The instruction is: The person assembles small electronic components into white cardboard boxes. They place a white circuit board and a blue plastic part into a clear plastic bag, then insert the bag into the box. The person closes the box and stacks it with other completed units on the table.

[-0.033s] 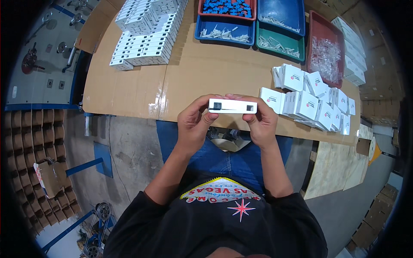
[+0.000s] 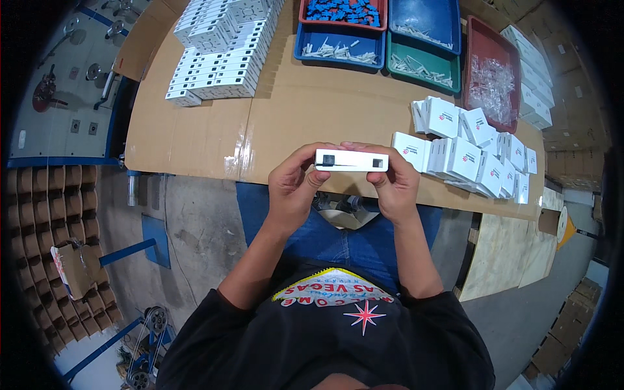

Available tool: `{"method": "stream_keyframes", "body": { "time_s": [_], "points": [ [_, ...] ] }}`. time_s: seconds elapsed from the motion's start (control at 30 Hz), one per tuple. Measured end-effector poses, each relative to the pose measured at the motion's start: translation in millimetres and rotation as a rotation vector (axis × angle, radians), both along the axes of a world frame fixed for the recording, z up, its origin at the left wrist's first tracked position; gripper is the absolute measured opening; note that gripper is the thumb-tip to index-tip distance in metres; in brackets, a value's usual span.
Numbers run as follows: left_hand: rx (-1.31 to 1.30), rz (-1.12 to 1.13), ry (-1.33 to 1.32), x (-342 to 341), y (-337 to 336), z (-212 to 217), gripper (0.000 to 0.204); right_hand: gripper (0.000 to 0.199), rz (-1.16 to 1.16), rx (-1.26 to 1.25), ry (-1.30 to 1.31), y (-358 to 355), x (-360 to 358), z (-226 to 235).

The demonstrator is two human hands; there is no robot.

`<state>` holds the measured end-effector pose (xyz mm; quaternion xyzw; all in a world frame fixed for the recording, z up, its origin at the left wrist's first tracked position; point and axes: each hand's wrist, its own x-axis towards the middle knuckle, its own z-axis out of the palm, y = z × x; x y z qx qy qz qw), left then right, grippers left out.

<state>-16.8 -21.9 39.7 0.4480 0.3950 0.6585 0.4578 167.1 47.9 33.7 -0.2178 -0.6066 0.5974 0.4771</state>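
Between both hands, above the near edge of the cardboard-covered table, is a slim white plastic box with one narrow side facing up. That side has a dark square opening near its left end, a smaller one near its right end, and a thin slit between them. My left hand grips the left end, thumb on the near side and fingers behind. On the right end, my right hand holds it the same way. The fingertips behind the box are partly hidden.
Stacked white housings stand at the far left. At the back are a red tray of blue parts, blue and green trays of thin white pieces, and a red tray of clear plastic. Printed white square cases lie piled right.
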Motion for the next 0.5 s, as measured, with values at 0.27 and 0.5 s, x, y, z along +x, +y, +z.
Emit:
{"method": "stream_keyframes", "body": {
  "time_s": [0.27, 0.5],
  "points": [
    [-0.029, 0.038, -0.004, 2.9, -0.8, 2.0, 0.037, 0.047, -0.007, -0.01, -0.011, -0.2, 0.2, 5.1],
    [-0.033, 0.222, 0.123, 9.3, 5.3, 6.1, 0.047, 0.037, -0.088, -0.088, -0.151, -5.6, -1.0, 1.6]
  ]
}}
